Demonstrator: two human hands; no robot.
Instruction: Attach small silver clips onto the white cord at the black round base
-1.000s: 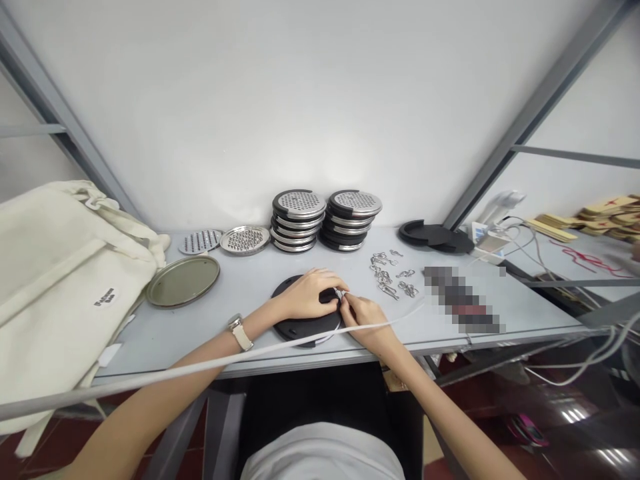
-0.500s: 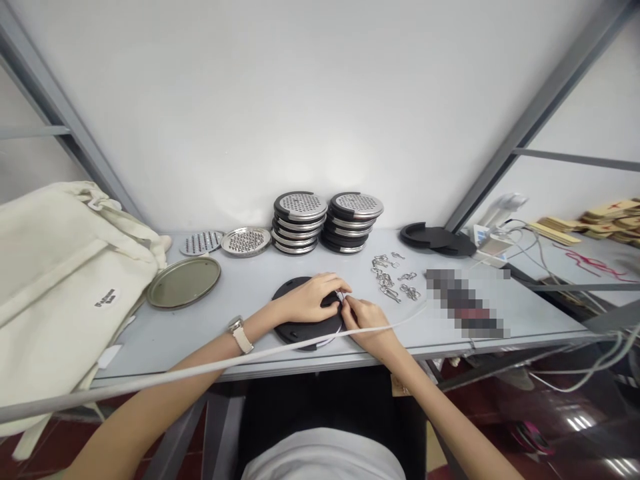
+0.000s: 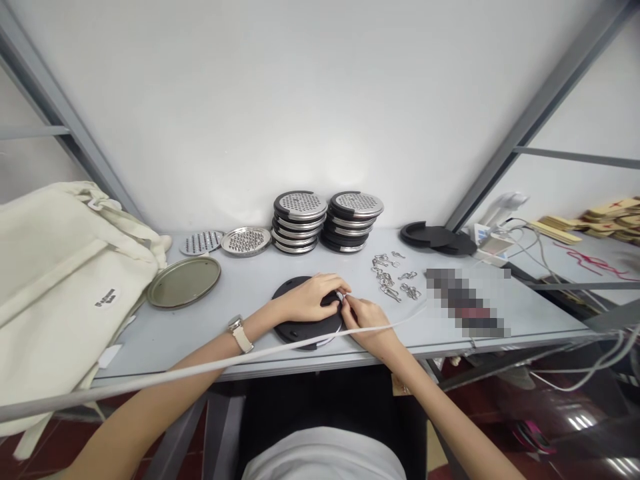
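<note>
A black round disc (image 3: 307,332) with a thin pale rim lies near the table's front edge. My left hand (image 3: 313,298) rests across its top, fingers curled over the right side and gripping it. At that same edge my right hand (image 3: 367,323) is closed in a pinch, its fingertips meeting those of the left. Whatever the right fingers hold is too small to make out. Several small metal clips (image 3: 386,279) lie loose to the right. Behind the hands stand a left stack (image 3: 300,207) and a right stack (image 3: 357,205) of round metal graters with black edging.
A thick white cable (image 3: 260,355) crosses in front of my forearms. Loose grater plates (image 3: 246,241), an olive-toned round tray (image 3: 185,283) and a cream bag (image 3: 60,280) are leftward. Black round parts (image 3: 425,235), a power strip (image 3: 493,257) and a pixelated patch (image 3: 467,307) are rightward.
Both hands stay at the disc's right edge. Only a slight shift of the left fingertips shows; the other things have not moved.
</note>
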